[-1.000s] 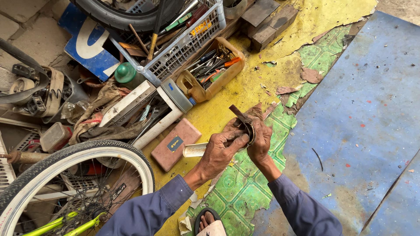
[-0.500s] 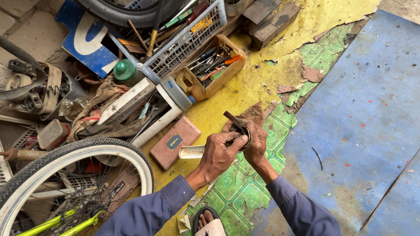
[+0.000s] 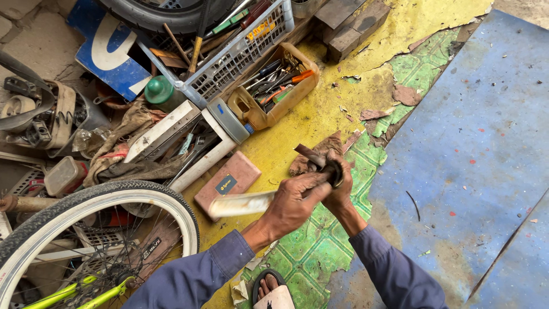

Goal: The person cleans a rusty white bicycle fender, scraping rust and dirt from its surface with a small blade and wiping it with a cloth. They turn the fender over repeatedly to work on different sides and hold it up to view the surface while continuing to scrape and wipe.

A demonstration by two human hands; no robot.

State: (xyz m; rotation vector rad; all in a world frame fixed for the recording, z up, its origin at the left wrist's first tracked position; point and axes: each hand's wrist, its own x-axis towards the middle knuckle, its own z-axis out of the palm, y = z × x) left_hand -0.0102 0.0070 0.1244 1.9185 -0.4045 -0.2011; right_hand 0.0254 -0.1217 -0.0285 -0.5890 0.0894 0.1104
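Observation:
My left hand [image 3: 291, 205] grips a tool with a pale, worn handle [image 3: 240, 203] that sticks out to the left and looks motion-blurred. Right beside it, my right hand [image 3: 341, 191] is closed around a small dark ring-shaped part [image 3: 334, 171]. A dark flat metal bar [image 3: 310, 154] juts up and left from that part. Both hands meet above the peeling yellow and green floor [image 3: 320, 252]. The tool's working end is hidden between my hands.
A bicycle wheel [image 3: 86, 200] fills the lower left. A pink block [image 3: 229, 180], a cut yellow container of tools [image 3: 274, 86], a white basket of tools [image 3: 240, 51] and wooden blocks [image 3: 349, 28] lie beyond. A blue sheet [image 3: 474, 143] covers the right. My sandalled foot [image 3: 274, 292] is below.
My hands stay pressed together at the same spot. The pale handle has shifted slightly and is now blurred. The view has tilted a little.

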